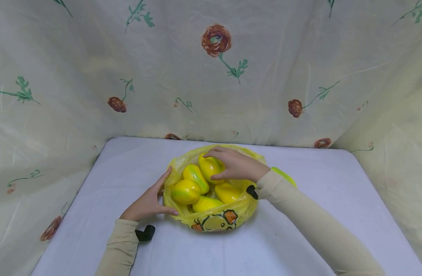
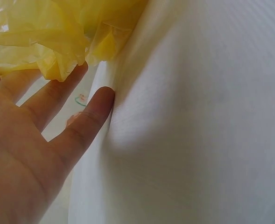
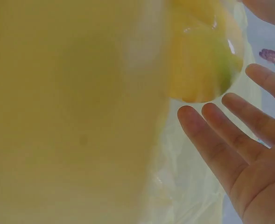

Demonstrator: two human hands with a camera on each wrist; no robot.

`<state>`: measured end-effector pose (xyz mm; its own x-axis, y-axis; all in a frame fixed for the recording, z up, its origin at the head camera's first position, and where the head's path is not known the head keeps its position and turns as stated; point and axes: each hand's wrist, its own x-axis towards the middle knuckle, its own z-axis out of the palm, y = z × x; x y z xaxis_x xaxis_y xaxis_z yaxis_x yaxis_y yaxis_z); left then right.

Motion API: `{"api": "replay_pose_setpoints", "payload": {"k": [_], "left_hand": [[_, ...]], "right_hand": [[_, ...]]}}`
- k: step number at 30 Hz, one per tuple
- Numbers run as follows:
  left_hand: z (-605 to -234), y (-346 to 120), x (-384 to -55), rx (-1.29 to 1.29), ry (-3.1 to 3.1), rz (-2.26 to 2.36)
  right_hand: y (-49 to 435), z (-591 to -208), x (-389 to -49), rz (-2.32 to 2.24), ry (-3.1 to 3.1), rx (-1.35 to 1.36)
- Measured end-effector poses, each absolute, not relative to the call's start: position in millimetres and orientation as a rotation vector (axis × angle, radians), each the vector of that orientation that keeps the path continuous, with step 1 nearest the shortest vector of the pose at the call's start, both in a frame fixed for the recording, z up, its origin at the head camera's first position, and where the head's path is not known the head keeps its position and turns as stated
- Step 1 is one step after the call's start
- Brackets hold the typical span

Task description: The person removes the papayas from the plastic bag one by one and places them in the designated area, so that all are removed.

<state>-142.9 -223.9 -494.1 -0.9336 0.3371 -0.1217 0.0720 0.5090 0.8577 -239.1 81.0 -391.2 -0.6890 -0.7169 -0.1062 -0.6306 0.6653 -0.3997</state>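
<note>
The right hand point(image 1: 236, 163) is spread, fingers apart, at the farthest fruit point(image 1: 210, 168) (whether they touch, I cannot tell), which lies among others in the yellow bag point(image 1: 247, 214) on the worktop point(image 1: 290, 245); the left hand point(image 1: 149, 201), also spread, touches the bag's left side.

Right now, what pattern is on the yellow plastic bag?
Black-outlined, yellow-and-orange cartoon print on the yellow plastic bag; clearest in the head view.

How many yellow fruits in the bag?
5 visible in the bag: back fruit at the right hand, middle fruit, left fruit, front fruit, right fruit. More may be hidden.
</note>
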Motion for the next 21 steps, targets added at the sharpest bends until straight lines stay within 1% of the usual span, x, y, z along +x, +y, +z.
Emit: {"api": "replay_pose_setpoints", "payload": {"k": [21], "left_hand": [[-492, -223, -142, 0.324, 2.465, 1.409]], "right_hand": [[78, -405, -243, -0.5, 2.616, -0.999]]}}
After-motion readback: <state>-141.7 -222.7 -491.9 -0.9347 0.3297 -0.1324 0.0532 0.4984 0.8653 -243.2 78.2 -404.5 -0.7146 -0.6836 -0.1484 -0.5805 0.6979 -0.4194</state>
